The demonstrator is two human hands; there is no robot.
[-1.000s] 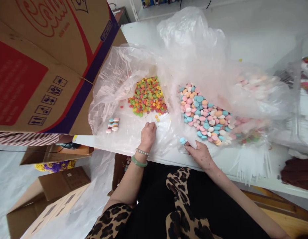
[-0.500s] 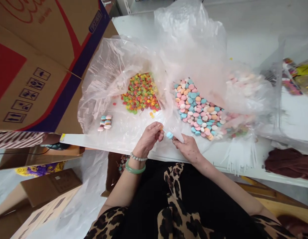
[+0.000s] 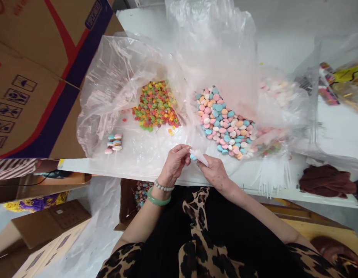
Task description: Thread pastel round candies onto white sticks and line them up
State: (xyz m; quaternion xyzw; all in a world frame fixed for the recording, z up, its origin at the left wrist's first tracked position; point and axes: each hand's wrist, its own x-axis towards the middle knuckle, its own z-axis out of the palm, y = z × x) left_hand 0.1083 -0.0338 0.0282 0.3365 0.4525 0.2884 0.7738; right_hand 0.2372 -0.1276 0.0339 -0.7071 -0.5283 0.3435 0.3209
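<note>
Left bare hand (image 3: 176, 161) is closing toward right bare hand (image 3: 212, 170) since a second ago; I'm seeing right clamping slender white bundle (image 3: 201, 157) beside round blue candy (image 3: 193, 157), left pinching, contents unclear.

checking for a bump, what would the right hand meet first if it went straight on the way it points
Likely the left hand, just beyond the white sticks the right hand holds, though depth is unclear.

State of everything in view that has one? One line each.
Left hand: fingers pinched, contents unclear
Right hand: closed on white sticks
Ring candies: loose, heaped
Disc candies: loose, heaped
Clear plastic: crumpled, spread
Fanned stick bundle: lying flat
Brown cloth: crumpled
Carton below table: open, filled
</note>
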